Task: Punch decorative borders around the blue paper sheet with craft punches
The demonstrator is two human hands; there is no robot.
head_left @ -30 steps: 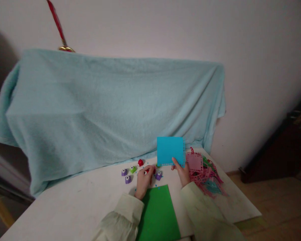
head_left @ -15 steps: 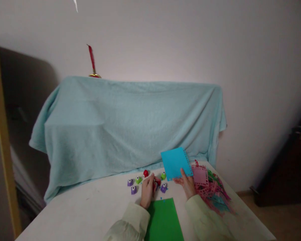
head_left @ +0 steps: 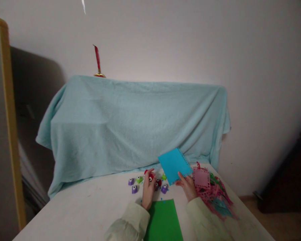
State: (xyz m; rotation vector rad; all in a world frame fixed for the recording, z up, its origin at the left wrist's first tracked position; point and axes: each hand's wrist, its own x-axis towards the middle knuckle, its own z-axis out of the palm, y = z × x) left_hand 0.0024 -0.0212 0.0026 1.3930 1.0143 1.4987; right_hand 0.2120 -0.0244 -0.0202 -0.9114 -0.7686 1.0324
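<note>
My left hand (head_left: 147,192) is over a group of small craft punches, its thumb and fingers around a red punch (head_left: 151,176) with a white eye; the fingers partly hide it. My right hand (head_left: 187,187) holds a square sheet of blue paper (head_left: 174,164) by its lower right corner, thumb on top. Small cut-outs run along two edges of that sheet. Close by the left hand stand a purple punch (head_left: 164,188), a green punch (head_left: 139,179) and several others. A green sheet (head_left: 164,221) lies flat between my forearms.
To the right lie a pink punched square (head_left: 201,177) and a heap of pink, green and blue paper strips (head_left: 215,197). A light blue blanket (head_left: 140,127) hangs over something behind the white table (head_left: 90,214). Tiny blue paper bits (head_left: 162,199) dot the tabletop.
My left hand has shifted from the punches at the middle to the red one further back, its fingers spreading around it. The blue sheet has tilted and moved slightly left in my right hand.
</note>
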